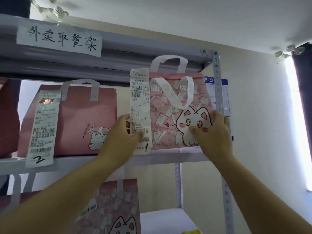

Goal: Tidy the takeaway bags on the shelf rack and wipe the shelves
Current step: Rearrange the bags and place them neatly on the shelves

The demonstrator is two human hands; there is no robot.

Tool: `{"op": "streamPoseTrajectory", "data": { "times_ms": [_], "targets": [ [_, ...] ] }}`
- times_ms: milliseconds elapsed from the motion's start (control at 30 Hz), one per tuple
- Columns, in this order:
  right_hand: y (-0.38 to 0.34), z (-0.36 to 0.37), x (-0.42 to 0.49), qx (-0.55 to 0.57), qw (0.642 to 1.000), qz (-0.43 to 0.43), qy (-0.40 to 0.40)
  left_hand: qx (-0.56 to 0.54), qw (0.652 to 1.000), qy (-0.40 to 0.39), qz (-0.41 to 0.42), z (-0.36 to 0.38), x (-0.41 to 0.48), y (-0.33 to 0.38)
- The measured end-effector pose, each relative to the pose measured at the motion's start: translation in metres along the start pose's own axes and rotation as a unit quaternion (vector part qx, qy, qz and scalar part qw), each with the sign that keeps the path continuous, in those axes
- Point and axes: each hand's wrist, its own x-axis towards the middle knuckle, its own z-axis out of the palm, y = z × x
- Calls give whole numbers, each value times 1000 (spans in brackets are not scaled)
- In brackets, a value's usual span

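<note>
There was a pale wall, and against it stood a grey metal rack (217,81) with shelves. A white paper sign (59,38) with black writing by hand was stuck on the top bar of the rack. On the wall behind the rack hung a blue and white notice (225,98). A dark curtain (302,73) hung far to the right.

On the right end of the middle shelf (84,162) was a pink cat bag (177,102) with white handles and a big white cat face on the front. I could not tell if the bag sat on the shelf or was just above it. A long white receipt (140,98) hung down its left side, with a "1" written at the bottom.

The left hand (121,132) gripped the left edge of the cat bag, with the thumb lying over the receipt. The right hand (216,132) gripped the right edge, with its thumb pressed on the cat face and its fingers curled round the side.

Just beside it, to the left, stood a second pink bag (76,119). It had its own receipt with a "2" (42,129) that hung past the shelf edge. A third pink bag (118,208) stood on the shelf below. A little yellow thing (190,232) showed at the bottom, too small to tell what it was.
</note>
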Motion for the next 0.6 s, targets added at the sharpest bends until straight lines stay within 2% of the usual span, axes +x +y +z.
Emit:
{"op": "streamPoseTrajectory", "data": {
  "times_ms": [167, 600],
  "targets": [
    [-27, -31, -32, 31, 999, -10, 24, -29, 1000, 9, 6, -35, -30, 19],
    [-80, -105, -156, 57, 998, 1, 3, -71, 997, -19, -10, -125, -149, 55]
  ]
}}
